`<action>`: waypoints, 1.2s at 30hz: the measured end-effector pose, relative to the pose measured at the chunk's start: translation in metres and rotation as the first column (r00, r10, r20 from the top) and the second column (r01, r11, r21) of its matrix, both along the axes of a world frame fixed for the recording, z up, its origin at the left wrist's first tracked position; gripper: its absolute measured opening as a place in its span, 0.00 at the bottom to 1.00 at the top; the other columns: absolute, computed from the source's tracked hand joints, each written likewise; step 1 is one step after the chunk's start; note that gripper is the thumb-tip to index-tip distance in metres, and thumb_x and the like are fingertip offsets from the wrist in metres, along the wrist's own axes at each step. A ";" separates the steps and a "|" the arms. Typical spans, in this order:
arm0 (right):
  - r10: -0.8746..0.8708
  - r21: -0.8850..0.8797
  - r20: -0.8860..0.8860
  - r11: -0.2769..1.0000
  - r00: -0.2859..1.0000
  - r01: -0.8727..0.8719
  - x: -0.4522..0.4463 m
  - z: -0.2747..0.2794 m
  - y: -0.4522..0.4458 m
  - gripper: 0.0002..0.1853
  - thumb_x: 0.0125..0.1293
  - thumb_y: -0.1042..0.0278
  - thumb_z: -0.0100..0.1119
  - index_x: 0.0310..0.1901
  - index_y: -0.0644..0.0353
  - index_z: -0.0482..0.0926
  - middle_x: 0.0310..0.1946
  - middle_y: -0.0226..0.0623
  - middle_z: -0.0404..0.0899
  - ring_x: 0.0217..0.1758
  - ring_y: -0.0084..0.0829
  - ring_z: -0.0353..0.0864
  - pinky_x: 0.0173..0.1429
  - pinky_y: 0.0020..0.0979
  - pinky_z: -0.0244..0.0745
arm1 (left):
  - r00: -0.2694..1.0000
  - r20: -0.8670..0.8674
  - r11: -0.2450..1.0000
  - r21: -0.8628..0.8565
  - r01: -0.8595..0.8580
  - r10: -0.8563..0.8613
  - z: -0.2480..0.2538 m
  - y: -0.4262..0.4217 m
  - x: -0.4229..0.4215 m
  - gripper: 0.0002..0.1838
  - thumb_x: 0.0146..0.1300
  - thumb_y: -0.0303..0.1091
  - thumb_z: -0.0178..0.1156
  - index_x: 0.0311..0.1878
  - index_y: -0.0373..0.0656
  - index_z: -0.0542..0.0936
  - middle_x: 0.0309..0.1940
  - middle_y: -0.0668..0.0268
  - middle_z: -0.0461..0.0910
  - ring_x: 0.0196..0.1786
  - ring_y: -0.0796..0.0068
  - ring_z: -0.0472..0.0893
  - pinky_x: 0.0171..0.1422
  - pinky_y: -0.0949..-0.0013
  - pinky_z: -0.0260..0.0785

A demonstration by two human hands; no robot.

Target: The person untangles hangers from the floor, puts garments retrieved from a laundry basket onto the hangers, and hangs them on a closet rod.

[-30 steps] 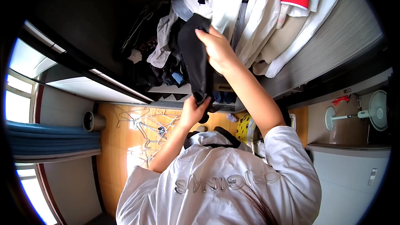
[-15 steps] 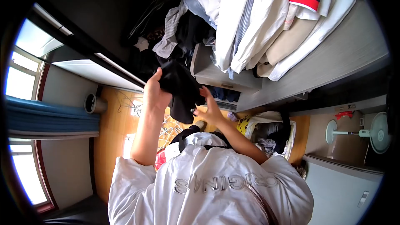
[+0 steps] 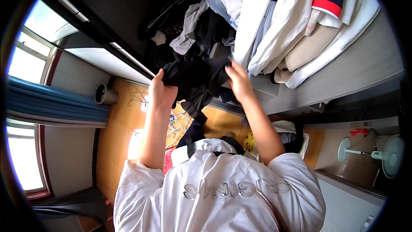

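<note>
A black garment [image 3: 195,77] is stretched between my two hands in front of the open wardrobe; its exact kind is hard to make out. My left hand [image 3: 162,89] grips its left end, thumb pointing up. The other end is pinched in my right hand [image 3: 238,79], which looks slightly blurred. Dark folds of the cloth hang below, over the floor. Just beyond the garment, a heap of dark clothes [image 3: 171,51] lies inside the wardrobe, with a grey striped piece [image 3: 189,28] on top.
White and beige clothes [image 3: 283,30] hang at upper right above a grey drawer [image 3: 266,87]. Wire hangers [image 3: 178,126] lie on the wooden floor. A bag of clothes [image 3: 292,137] stands at right, near a white fan [image 3: 390,157]. A bin [image 3: 106,95] stands left by a blue curtain [image 3: 56,103].
My right hand has moved up and to the right, spreading the black garment wider. The left hand stays at its end. The view has shifted slightly.
</note>
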State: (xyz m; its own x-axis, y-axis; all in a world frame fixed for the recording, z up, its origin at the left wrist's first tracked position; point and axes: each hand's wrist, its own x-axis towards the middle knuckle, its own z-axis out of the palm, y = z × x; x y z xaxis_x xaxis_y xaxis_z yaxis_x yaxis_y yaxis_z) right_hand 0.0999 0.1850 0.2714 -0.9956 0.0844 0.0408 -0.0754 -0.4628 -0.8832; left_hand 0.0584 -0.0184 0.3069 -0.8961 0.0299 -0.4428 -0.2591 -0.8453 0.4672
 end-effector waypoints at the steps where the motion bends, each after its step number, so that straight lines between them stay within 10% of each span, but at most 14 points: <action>1: 0.036 0.068 -0.061 0.997 0.997 -0.032 -0.009 0.013 0.009 0.16 0.60 0.71 0.44 0.50 0.66 0.66 0.42 0.33 0.73 0.43 0.21 0.72 0.48 0.20 0.66 | 1.000 0.021 1.000 -0.005 -0.010 0.010 -0.012 -0.004 -0.006 0.13 0.64 0.30 0.39 0.42 0.29 0.68 0.42 0.53 0.73 0.48 0.62 0.73 0.58 0.64 0.63; 8: -0.151 -0.100 -0.045 0.984 0.988 0.146 -0.057 0.116 -0.005 0.12 0.61 0.74 0.42 0.44 0.68 0.70 0.35 0.33 0.75 0.36 0.22 0.74 0.44 0.22 0.69 | 0.832 -0.036 0.811 -0.250 0.528 -0.553 -0.047 -0.055 -0.033 0.26 0.60 0.50 0.43 0.51 0.35 0.63 0.49 0.52 0.70 0.57 0.60 0.66 0.61 0.62 0.53; 11: -0.082 0.001 -0.094 0.997 0.992 0.083 -0.066 0.149 -0.027 0.11 0.61 0.74 0.43 0.42 0.68 0.71 0.34 0.32 0.75 0.36 0.21 0.74 0.43 0.21 0.69 | 0.823 -0.260 0.640 -0.753 0.155 -0.505 -0.068 -0.062 -0.047 0.35 0.53 0.39 0.58 0.61 0.45 0.53 0.57 0.54 0.62 0.60 0.64 0.62 0.63 0.61 0.49; 12: -0.046 0.021 -0.099 0.999 0.994 0.048 -0.072 0.153 -0.033 0.10 0.60 0.74 0.44 0.42 0.68 0.72 0.34 0.32 0.75 0.36 0.21 0.74 0.43 0.21 0.69 | 0.784 -0.255 0.280 -0.954 -0.107 -0.567 -0.060 -0.059 -0.053 0.42 0.47 0.31 0.64 0.63 0.46 0.50 0.59 0.55 0.59 0.62 0.65 0.59 0.63 0.63 0.48; 15: 0.023 0.062 -0.095 0.998 0.995 -0.017 -0.094 0.169 -0.046 0.10 0.59 0.74 0.47 0.41 0.67 0.72 0.35 0.34 0.76 0.36 0.23 0.75 0.42 0.22 0.70 | 0.457 -0.554 0.415 -0.830 -0.373 -0.696 -0.096 -0.032 -0.086 0.48 0.41 0.31 0.69 0.62 0.38 0.49 0.55 0.52 0.63 0.60 0.65 0.61 0.62 0.68 0.50; 17: 0.018 0.074 -0.067 0.997 0.998 -0.014 -0.105 0.183 -0.052 0.10 0.58 0.74 0.49 0.41 0.67 0.73 0.35 0.35 0.76 0.37 0.24 0.75 0.42 0.22 0.71 | 0.406 -0.375 0.439 -0.895 0.073 -0.833 -0.112 -0.021 -0.101 0.41 0.45 0.33 0.66 0.60 0.36 0.54 0.50 0.55 0.67 0.57 0.68 0.64 0.61 0.69 0.51; 19: -0.016 0.072 -0.077 0.997 0.997 0.021 -0.120 0.193 -0.049 0.10 0.57 0.73 0.51 0.40 0.67 0.74 0.34 0.37 0.77 0.35 0.26 0.77 0.41 0.24 0.73 | 0.235 -0.360 0.399 -0.906 0.145 -0.903 -0.100 -0.011 -0.117 0.21 0.52 0.36 0.61 0.45 0.36 0.68 0.38 0.65 0.72 0.47 0.76 0.69 0.53 0.72 0.58; 22: 0.018 0.071 -0.027 0.997 0.999 -0.016 -0.148 0.194 -0.024 0.09 0.59 0.71 0.48 0.38 0.64 0.74 0.32 0.36 0.77 0.33 0.26 0.78 0.38 0.24 0.75 | 0.221 -0.213 0.217 -0.976 -0.005 -0.952 -0.119 -0.008 -0.141 0.18 0.51 0.34 0.61 0.43 0.38 0.68 0.37 0.65 0.70 0.46 0.74 0.69 0.52 0.74 0.57; 26: 0.056 -0.002 0.010 0.998 0.998 -0.056 -0.157 0.187 -0.010 0.08 0.59 0.71 0.49 0.38 0.64 0.74 0.32 0.36 0.77 0.34 0.27 0.78 0.39 0.26 0.75 | 0.355 -0.546 0.569 -0.821 -0.046 -0.759 -0.096 0.003 -0.146 0.30 0.48 0.33 0.64 0.53 0.38 0.62 0.45 0.59 0.68 0.51 0.65 0.67 0.57 0.72 0.54; 29: -0.058 0.059 -0.040 0.996 0.998 0.060 -0.152 0.185 -0.024 0.08 0.58 0.72 0.50 0.39 0.63 0.73 0.33 0.35 0.76 0.35 0.26 0.77 0.40 0.25 0.74 | 0.256 -0.500 0.538 -0.837 0.105 -0.827 -0.102 0.013 -0.159 0.31 0.49 0.32 0.63 0.55 0.37 0.61 0.43 0.60 0.71 0.49 0.69 0.68 0.55 0.71 0.57; 31: -0.063 0.051 -0.030 0.997 0.998 0.064 -0.158 0.179 -0.019 0.08 0.57 0.73 0.51 0.39 0.62 0.73 0.33 0.34 0.76 0.35 0.25 0.76 0.40 0.25 0.72 | 0.184 -0.463 0.494 -0.849 0.190 -0.867 -0.109 0.019 -0.165 0.14 0.56 0.32 0.57 0.43 0.34 0.70 0.27 0.68 0.74 0.33 0.81 0.70 0.41 0.76 0.63; 36: -0.205 0.134 0.008 0.970 0.979 0.202 -0.161 0.168 0.003 0.08 0.58 0.72 0.51 0.39 0.62 0.73 0.32 0.32 0.76 0.36 0.23 0.75 0.41 0.23 0.70 | 0.381 -0.368 0.490 -0.818 0.300 -0.848 -0.117 -0.009 -0.172 0.11 0.58 0.36 0.54 0.35 0.36 0.72 0.19 0.76 0.64 0.24 0.89 0.59 0.26 0.81 0.53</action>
State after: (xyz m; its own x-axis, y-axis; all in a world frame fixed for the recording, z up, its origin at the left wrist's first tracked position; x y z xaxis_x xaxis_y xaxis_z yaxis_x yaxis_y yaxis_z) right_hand -0.0609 0.1882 0.4393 -0.9589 0.2802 0.0439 -0.1363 -0.3196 -0.9377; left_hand -0.1132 -0.0278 0.1899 -0.7199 0.6854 0.1099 0.0556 -0.1008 0.9933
